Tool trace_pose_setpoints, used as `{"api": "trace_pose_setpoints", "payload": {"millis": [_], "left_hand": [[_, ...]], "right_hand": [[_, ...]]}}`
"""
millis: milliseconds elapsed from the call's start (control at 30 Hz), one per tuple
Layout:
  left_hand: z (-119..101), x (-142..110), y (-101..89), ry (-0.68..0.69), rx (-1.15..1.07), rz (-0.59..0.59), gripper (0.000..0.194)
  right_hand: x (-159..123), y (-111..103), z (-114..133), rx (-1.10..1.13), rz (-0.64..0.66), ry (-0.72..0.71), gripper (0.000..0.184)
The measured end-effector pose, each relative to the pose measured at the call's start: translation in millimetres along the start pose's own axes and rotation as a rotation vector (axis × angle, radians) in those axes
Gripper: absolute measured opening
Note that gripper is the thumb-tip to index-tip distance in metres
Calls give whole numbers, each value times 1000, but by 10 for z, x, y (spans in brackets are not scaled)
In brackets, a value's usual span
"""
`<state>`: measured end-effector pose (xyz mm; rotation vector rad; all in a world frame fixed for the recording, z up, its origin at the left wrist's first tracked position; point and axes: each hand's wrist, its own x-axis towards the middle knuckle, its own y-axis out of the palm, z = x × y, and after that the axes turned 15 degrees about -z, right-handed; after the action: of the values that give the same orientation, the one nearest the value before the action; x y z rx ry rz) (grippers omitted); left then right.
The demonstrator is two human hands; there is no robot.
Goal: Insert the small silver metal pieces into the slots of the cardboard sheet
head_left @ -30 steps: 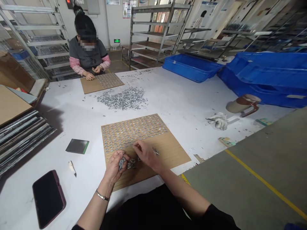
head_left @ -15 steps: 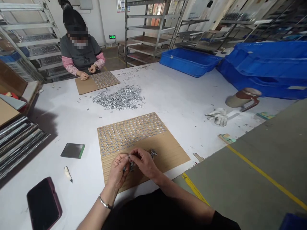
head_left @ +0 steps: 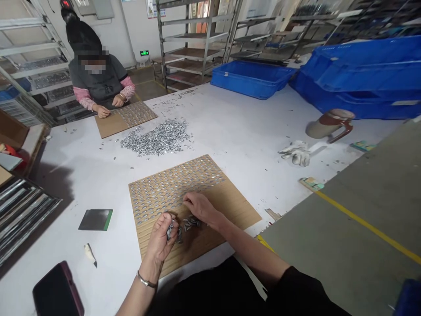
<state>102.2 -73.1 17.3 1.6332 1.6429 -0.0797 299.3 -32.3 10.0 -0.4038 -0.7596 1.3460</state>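
A brown board (head_left: 235, 204) lies in front of me, its far part covered with rows of small silvery, leaf-shaped pieces (head_left: 158, 188). My left hand (head_left: 159, 239) is closed over the board's near left part, with a cluster of the same pieces (head_left: 170, 230) showing between its fingers. Beyond it, my right hand (head_left: 201, 207) reaches to the near edge of the rows, fingertips pinched and pointing down. Whatever sits in that pinch is hidden. Loose pieces (head_left: 190, 223) lie on the board below the right hand.
Farther off is a heap of silvery pieces (head_left: 158, 138). A co-worker (head_left: 98, 83) sits behind a similar board (head_left: 110, 126). A phone (head_left: 57, 292), small knife (head_left: 90, 254) and dark plate (head_left: 95, 219) lie left; a mug (head_left: 330, 123), gloves (head_left: 296, 152) and blue crates (head_left: 253, 81) stand right.
My hands were together at the fingertips; now my right hand has moved away, forward and right, to the rows. My left hand stays near its place. The view has shifted slightly.
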Motion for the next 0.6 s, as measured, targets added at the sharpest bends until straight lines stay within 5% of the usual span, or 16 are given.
{"api": "trace_pose_setpoints", "payload": {"millis": [267,400,600], "left_hand": [[-37,-100,21,30,-17,21,41],[-19,-115,72,27,-54,8,36],[66,-152,283,38,5,60,40]], "right_hand": [[3,-21,116,-171,-62,72,9],[-142,-124,205,141,-181,26,4],[-502,-272,433,639,-32,122,13]]}}
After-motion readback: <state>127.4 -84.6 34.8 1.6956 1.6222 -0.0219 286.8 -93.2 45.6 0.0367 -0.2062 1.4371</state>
